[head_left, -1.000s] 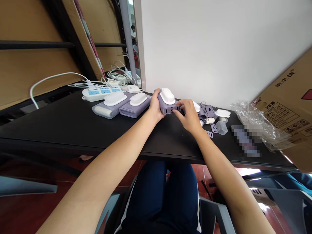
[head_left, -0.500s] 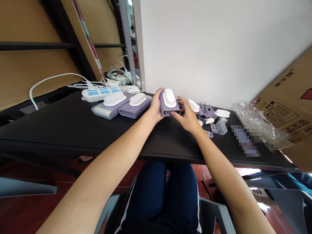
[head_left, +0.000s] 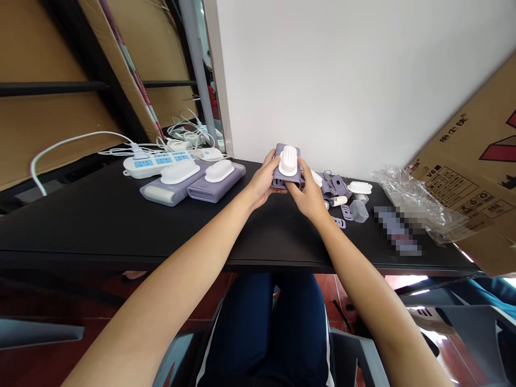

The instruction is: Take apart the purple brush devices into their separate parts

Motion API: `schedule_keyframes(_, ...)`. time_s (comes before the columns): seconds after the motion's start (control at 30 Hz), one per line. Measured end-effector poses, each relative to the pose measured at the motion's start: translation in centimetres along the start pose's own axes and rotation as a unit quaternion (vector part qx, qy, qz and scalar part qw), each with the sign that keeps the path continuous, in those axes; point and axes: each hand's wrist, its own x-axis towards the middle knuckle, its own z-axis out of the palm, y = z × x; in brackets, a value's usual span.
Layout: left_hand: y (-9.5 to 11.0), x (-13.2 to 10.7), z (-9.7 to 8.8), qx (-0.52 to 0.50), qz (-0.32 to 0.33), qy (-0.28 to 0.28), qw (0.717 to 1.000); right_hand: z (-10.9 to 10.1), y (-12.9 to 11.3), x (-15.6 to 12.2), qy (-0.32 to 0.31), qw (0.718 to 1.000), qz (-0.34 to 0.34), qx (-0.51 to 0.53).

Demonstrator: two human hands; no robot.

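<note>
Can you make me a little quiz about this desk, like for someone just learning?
1. What are the left hand and the right hand holding together?
2. True or false: the power strip lies on the black table.
3. Which is closer to the cardboard box: the clear plastic bag or the power strip?

Key:
1. A purple box with a white oval cap.
2. True.
3. The clear plastic bag.

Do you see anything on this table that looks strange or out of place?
Yes, at the right end: loose small lilac plastic parts lie scattered near a crumpled clear plastic bag, and a cardboard carton leans in over the black table. A pixelated strip there cannot be identified.
</note>
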Motion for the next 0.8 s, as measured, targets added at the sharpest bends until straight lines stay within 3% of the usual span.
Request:
schedule_keyframes(0.23,0.43,-0.71,-0.40,0.013,0.042,-0.098,0.994,-0.24,0.30,0.30,0.022,0.999,0.011,0.034)
schedule_keyframes(0.4,0.78,-0.84,-0.78,0.037,0.034,-0.165,0.985,-0.72,0.64,0.48,0.068,0.997,0.014,0.044)
schedule_keyframes(0.5,0.55,-0.59,-0.81,0.041,0.044,-0.158,0.986,-0.66,0.68,0.51,0.076,0.995,0.013,0.056)
schedule_keyframes(0.8,-0.04,0.02,-0.46,0.021,0.107,-0.065,0.992,-0.62,0.37,0.42,0.056,0.993,0.014,0.099)
